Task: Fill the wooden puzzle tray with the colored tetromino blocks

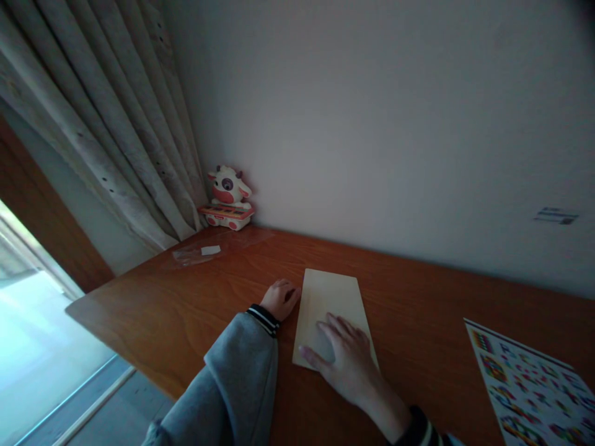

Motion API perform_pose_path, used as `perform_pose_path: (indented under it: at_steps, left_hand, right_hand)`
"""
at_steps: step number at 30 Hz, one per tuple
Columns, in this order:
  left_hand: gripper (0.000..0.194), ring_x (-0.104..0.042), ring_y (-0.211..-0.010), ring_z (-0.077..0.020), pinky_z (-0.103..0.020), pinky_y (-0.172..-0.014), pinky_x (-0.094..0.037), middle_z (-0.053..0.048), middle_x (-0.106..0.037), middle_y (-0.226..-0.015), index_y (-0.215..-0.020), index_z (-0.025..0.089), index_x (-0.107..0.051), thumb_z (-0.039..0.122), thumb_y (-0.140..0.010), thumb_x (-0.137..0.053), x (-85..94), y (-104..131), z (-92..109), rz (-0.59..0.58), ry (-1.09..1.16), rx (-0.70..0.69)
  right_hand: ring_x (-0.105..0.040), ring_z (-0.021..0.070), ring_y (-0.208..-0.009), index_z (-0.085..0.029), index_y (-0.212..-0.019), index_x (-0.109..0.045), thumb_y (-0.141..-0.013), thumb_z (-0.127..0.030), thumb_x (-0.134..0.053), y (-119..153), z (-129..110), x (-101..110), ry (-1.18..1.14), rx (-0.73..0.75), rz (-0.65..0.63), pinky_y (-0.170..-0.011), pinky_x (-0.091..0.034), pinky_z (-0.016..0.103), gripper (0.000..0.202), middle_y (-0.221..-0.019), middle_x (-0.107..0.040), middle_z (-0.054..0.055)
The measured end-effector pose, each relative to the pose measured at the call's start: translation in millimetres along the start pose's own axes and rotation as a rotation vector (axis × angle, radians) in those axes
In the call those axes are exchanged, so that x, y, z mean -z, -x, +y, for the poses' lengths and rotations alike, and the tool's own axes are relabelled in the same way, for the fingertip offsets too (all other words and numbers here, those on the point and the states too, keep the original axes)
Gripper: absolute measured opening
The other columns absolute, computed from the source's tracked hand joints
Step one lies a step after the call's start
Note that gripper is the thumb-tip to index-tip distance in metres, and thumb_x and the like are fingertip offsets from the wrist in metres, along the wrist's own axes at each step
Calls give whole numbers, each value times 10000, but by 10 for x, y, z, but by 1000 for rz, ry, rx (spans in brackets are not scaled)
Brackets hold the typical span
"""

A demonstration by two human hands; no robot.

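At the far left, a pale curtain (pixel 106 118) hangs in folds, its lower edge reaching the rear left corner of the brown wooden table (pixel 158 319). Near that corner lies a clear plastic bag (pixel 186 256) with a small white label (pixel 211 250) on it. Behind the bag, a toy cow (pixel 227 197) with a keyboard stands upright close to the wall (pixel 372 118).

Further right, the left hand (pixel 279 299), in a grey sleeve (pixel 244 362) with a striped black cuff (pixel 264 319), rests on the table, back upward. Its fingers are loosely bent, with the tips at the left edge of the board; contact with that edge is unclear. The palm is hidden — whether it has hold of anything cannot be told.

The board (pixel 331 294), pale, flat and rectangular, lies on the table between the two hands: just right of the left hand and partly beneath the right hand (pixel 344 354). It extends past the right fingertips toward the wall. The right hand is opened wide, palm down — thumb and fingers spread over the board's near half, gripping nothing.

At the far right, well apart from the board, lies a sheet (pixel 534 390) printed with colourful pictures. Above it, a small mark (pixel 556 215) shows on the wall.
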State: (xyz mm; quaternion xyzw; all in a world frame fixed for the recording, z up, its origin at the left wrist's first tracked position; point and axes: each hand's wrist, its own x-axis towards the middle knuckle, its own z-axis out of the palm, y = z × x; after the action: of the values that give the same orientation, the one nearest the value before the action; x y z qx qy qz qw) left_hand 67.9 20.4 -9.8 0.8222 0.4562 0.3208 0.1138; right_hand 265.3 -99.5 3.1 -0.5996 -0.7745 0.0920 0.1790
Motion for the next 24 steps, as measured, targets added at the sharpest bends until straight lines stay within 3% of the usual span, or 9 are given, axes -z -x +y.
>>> perform_pose_path:
  at_steps: [3, 6, 10, 13, 17, 21, 24]
  left_hand:
    - [378, -638, -848, -220, -353, -851, -481, -97, -696, -873, -850, 182, -694, 384, -976, -401, -52, -76, 13, -20, -54, -13]
    - [350, -651, -824, -214, -348, -840, -482, -87, -714, -859, -864, 189, -705, 354, -976, -417, -93, -129, 32, -47, -100, -19]
    - [315, -661, -868, -218, -344, -852, -478, -68, -744, -907, -920, 209, -722, 332, -969, -436, -105, -105, 85, -66, -146, -14]
    - [299, -667, -895, -226, -344, -856, -480, -64, -756, -936, -963, 210, -733, 324, -957, -457, -97, -61, 135, -72, -165, 3]
    - [295, -676, -921, -229, -345, -865, -489, -55, -761, -981, -1002, 226, -737, 334, -953, -466, -104, -11, 192, -59, -167, 25]
    - [290, -691, -882, -219, -340, -874, -498, -49, -764, -978, -1014, 228, -734, 345, -941, -479, -130, 36, 256, -40, -98, 10]
    - [288, -698, -822, -199, -301, -803, -516, -45, -765, -933, -1015, 220, -733, 353, -930, -493, -127, 56, 313, -10, -3, 70]
  right_hand:
    - [-612, 300, -1156, -171, -1151, -661, -944, -587, -401, -162, 297, 65, -50, 4, 146, -1009, -456, 458, 533, -1223, -665, 161]
    - [-625, 319, -1130, -159, -1178, -623, -940, -517, -429, -237, 673, 21, -32, -89, 325, -987, -464, 493, 472, -1225, -657, 174]
    - [-633, 314, -1125, -137, -1174, -620, -940, -554, -392, -185, 959, -66, -97, -149, 338, -992, -463, 485, 530, -1213, -673, 184]
    - [-622, 329, -1136, -124, -1228, -599, -920, -591, -387, -128, 957, -58, -77, -218, 333, -987, -457, 491, 598, -1243, -663, 181]
    - [-585, 399, -1165, -162, -1225, -621, -873, -650, -382, -111, 899, -27, -32, -361, 308, -991, -399, 594, 647, -1245, -666, 168]
    - [-578, 407, -1184, -156, -1237, -624, -827, -689, -396, -120, 871, -37, -176, -426, 328, -1037, -336, 625, 710, -1254, -663, 177]
    - [-605, 385, -1163, -150, -1253, -612, -795, -711, -443, -107, 835, -17, -387, -471, 378, -1036, -378, 579, 744, -1232, -675, 180]
